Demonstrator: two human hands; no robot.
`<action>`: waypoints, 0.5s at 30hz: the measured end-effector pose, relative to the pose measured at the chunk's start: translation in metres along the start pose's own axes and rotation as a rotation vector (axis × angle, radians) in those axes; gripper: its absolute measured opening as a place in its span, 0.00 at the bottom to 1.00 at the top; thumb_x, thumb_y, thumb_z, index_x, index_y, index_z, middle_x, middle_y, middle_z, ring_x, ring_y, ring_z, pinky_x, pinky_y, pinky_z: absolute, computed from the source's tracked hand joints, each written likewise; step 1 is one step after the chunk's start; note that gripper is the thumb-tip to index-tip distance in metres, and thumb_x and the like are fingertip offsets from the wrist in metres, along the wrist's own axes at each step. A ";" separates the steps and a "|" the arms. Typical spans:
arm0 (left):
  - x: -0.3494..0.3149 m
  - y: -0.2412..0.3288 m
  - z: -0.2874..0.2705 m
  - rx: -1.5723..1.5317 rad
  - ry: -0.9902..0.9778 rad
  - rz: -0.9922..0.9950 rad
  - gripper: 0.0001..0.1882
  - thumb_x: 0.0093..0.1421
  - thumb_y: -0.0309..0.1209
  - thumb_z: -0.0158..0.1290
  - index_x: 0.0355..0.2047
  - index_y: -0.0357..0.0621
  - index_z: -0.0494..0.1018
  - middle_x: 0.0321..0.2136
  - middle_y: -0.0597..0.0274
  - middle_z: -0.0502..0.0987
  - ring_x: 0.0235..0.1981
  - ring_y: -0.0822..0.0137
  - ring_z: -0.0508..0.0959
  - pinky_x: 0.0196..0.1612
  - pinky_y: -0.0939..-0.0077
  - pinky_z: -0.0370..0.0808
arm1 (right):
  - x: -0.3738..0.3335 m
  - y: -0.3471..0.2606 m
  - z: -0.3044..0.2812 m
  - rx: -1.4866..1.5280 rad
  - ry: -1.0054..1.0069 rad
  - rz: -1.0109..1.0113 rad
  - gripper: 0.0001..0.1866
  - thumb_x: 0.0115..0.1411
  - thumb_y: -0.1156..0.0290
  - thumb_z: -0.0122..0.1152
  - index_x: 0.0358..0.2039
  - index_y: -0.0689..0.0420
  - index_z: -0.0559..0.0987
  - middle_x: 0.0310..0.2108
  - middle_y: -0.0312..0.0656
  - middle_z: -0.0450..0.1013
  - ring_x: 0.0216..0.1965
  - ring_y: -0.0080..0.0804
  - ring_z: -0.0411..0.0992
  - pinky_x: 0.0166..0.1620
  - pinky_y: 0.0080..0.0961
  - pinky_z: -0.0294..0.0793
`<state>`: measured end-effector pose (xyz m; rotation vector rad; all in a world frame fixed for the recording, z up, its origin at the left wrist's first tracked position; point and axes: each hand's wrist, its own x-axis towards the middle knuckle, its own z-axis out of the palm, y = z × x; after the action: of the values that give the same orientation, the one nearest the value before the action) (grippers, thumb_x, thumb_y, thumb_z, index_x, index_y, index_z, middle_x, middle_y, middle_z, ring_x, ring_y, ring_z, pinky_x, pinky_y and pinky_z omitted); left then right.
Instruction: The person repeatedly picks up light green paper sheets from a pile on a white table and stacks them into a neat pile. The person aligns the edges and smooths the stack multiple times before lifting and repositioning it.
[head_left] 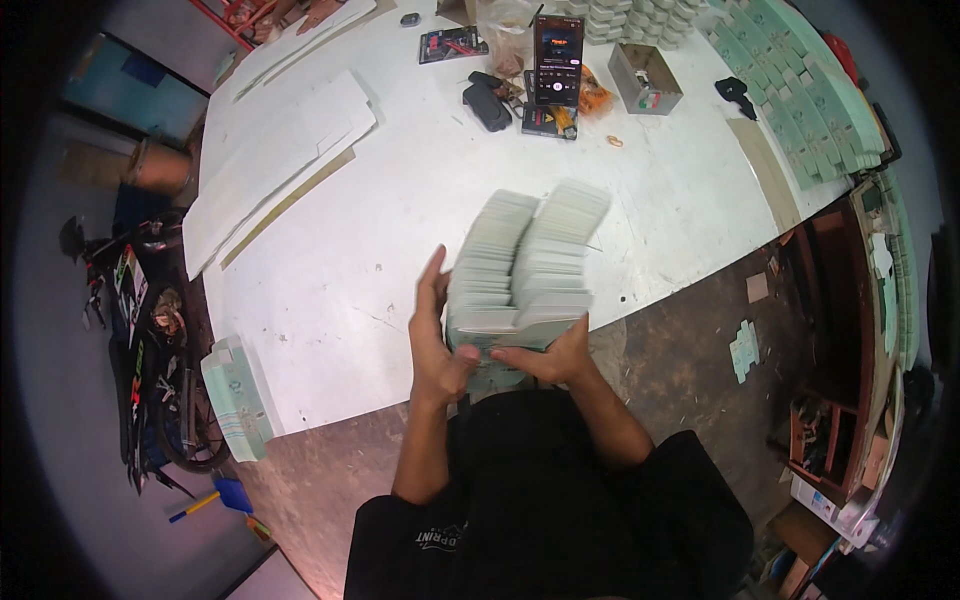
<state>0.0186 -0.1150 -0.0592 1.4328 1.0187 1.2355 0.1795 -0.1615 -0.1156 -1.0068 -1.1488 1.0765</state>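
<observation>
both hands clamped on a tall double stack of pale green cards (525, 265) at the table's (400, 200) near edge, left hand (435, 340) bracing the side, right hand (550, 355) gripping underneath (many banded bundles (800, 90) already lined up far right), white sheets (270, 170) untouched.

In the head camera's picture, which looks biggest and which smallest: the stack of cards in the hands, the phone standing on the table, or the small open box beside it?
1. Stack of cards, by far the largest, though nearest the camera.
2. Phone and small open box look about alike; too close to rank.
</observation>
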 end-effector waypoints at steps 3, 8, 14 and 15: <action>-0.026 -0.045 -0.012 0.172 0.042 0.005 0.63 0.54 0.84 0.44 0.56 0.25 0.71 0.41 0.45 0.80 0.44 0.57 0.81 0.49 0.63 0.76 | -0.005 0.001 0.003 -0.078 -0.009 -0.140 0.47 0.46 0.66 0.87 0.58 0.66 0.64 0.52 0.52 0.74 0.55 0.39 0.76 0.58 0.37 0.76; -0.030 -0.056 -0.007 0.279 0.177 0.033 0.62 0.54 0.88 0.32 0.37 0.28 0.73 0.25 0.51 0.77 0.29 0.64 0.79 0.32 0.67 0.75 | 0.000 -0.010 0.003 -0.168 -0.050 -0.271 0.49 0.45 0.63 0.87 0.59 0.68 0.63 0.50 0.55 0.75 0.52 0.40 0.78 0.56 0.37 0.78; -0.012 -0.040 -0.014 0.149 -0.097 0.037 0.52 0.49 0.73 0.63 0.48 0.28 0.72 0.31 0.52 0.79 0.36 0.63 0.80 0.41 0.65 0.77 | -0.008 0.012 -0.001 0.073 0.066 -0.039 0.51 0.45 0.64 0.88 0.63 0.68 0.64 0.53 0.50 0.75 0.55 0.39 0.76 0.57 0.37 0.77; -0.010 -0.033 -0.018 0.150 -0.154 0.003 0.52 0.47 0.67 0.68 0.51 0.28 0.72 0.34 0.51 0.80 0.39 0.62 0.81 0.44 0.65 0.77 | -0.011 0.017 -0.002 0.116 0.044 0.007 0.52 0.45 0.65 0.88 0.64 0.68 0.65 0.55 0.50 0.75 0.56 0.39 0.75 0.58 0.38 0.76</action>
<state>-0.0008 -0.1158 -0.0927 1.6190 1.0212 1.0510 0.1787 -0.1686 -0.1343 -0.9398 -1.0362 1.1087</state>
